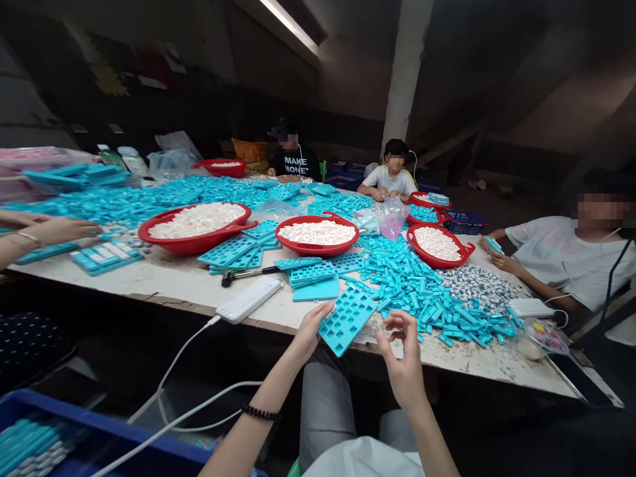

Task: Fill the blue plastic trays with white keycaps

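My left hand [312, 328] grips a turquoise plastic tray [349, 318] by its left edge, tilted above the table's front edge. Rows of small square pockets cover its upper face. To the right of the tray, my right hand [405, 364] is raised with thumb and fingers apart, touching nothing that I can see. Behind the tray lie more turquoise trays [315, 273] in a loose stack. A heap of small turquoise plastic pieces [412, 278] spreads over the table beyond my right hand.
Red basins [318, 248] of small white pieces stand across the table [163, 285]. A white power bank [248, 299] with a cable lies front left. Several people sit around; one person's hands [50, 228] reach in at left. A blue crate [119, 434] stands low left.
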Action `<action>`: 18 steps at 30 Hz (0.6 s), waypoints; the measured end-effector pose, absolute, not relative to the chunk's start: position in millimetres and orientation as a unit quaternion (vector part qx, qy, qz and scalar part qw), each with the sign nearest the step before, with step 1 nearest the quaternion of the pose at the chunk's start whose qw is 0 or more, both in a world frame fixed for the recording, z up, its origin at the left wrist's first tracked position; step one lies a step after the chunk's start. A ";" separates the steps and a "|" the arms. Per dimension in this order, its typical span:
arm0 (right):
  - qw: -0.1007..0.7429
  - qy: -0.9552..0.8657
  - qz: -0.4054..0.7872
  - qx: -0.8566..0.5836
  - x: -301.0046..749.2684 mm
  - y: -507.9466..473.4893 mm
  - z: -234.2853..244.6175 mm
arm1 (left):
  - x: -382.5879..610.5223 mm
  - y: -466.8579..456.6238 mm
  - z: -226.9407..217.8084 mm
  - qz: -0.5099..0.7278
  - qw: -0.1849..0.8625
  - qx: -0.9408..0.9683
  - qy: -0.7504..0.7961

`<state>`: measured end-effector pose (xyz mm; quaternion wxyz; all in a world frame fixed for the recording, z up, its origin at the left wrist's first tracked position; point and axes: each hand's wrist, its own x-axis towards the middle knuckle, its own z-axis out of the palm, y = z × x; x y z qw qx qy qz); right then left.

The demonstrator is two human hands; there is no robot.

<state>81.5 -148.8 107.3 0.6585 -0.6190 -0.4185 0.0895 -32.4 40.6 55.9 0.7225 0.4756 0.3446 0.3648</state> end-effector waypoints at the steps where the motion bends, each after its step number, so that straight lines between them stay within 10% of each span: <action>1: 0.672 -0.354 0.136 -0.636 84.1 -137.6 88.8 | -34.5 30.1 58.2 0.361 0.729 0.472 0.340; 11: 0.764 -0.176 0.277 -0.555 82.0 -142.7 38.8 | -54.4 -46.3 80.3 0.149 0.812 0.525 0.204; 18: 0.691 -0.270 0.287 -0.607 68.1 -127.8 45.3 | -78.7 -50.9 70.5 0.240 0.785 0.521 0.234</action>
